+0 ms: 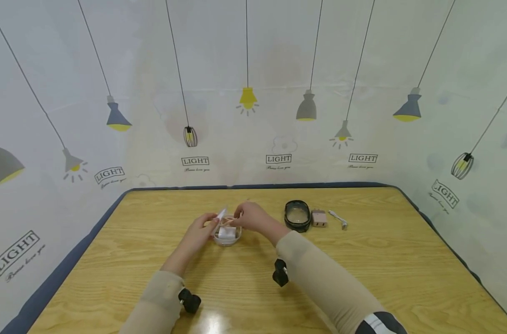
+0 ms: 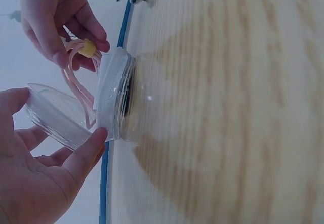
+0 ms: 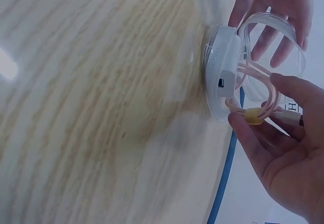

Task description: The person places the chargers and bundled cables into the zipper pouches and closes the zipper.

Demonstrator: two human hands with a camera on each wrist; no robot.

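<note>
A small clear plastic case (image 1: 227,242) stands on the table with its transparent lid (image 2: 55,117) tilted up. My left hand (image 1: 200,232) holds it, with the fingers on the lid and the thumb near the case's rim. Inside lies a white charger block (image 1: 227,232), its USB port visible in the right wrist view. Between thumb and fingers, my right hand (image 1: 255,216) pinches a coiled pale pink cable (image 3: 271,95) bound with a yellow tie (image 3: 254,116). Part of the coil sits just above the charger, against the raised lid.
To the right of my hands is a black-rimmed oval case (image 1: 297,215) with a clear top. Beside it are a pinkish two-port charger (image 1: 319,218) and a short white cable (image 1: 338,219). A printed curtain (image 1: 253,55) surrounds the wooden table (image 1: 253,297).
</note>
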